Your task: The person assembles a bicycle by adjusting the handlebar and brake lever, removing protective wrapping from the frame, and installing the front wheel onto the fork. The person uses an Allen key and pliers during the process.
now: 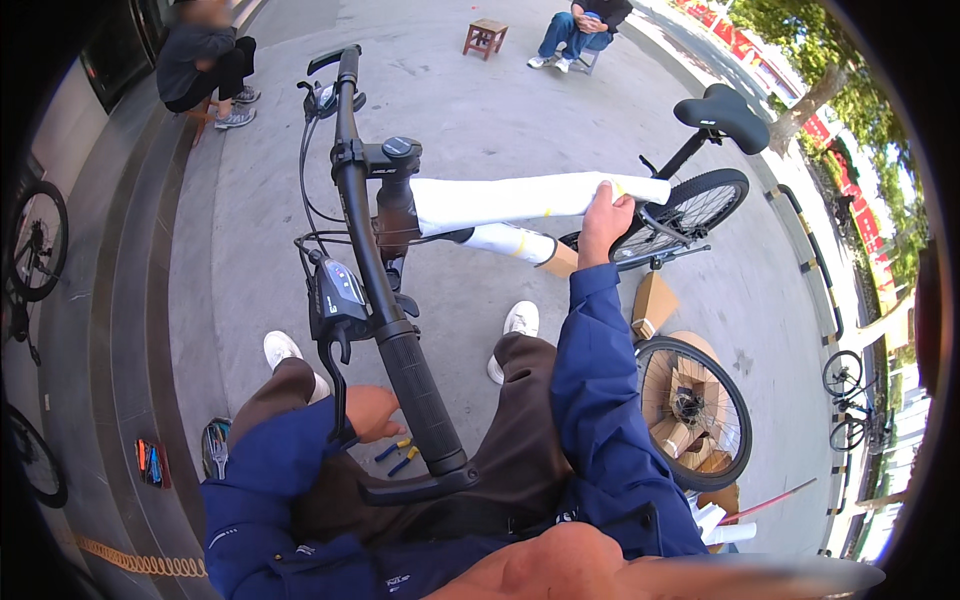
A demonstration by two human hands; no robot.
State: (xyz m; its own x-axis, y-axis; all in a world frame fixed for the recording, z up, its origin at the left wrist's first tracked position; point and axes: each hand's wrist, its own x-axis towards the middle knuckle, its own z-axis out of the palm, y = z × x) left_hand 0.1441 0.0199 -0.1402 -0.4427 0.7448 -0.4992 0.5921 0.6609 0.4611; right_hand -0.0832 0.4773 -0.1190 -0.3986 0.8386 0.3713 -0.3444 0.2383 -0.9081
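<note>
A bicycle with a black handlebar (352, 215) stands in front of me. White foam wrap (510, 200) with bits of yellow tape covers its top tube, and more foam surrounds the tube below. My right hand (605, 222) grips the top wrap near its saddle end, thumb and fingers closed on it. Below the bar, beside the brake lever (338, 390) and the black rubber grip (415, 390), is my left hand (370, 412); its fingertips are partly hidden. The black saddle (722, 118) and rear wheel (708, 208) are at the far right.
A loose wheel (695, 410) lies on cardboard at the right. Pliers (400, 457) lie on the ground between my legs. More tools (152, 462) rest on the steps at left. Two people sit farther off, near a wooden stool (485, 38). Other bicycles (845, 375) stand at both edges.
</note>
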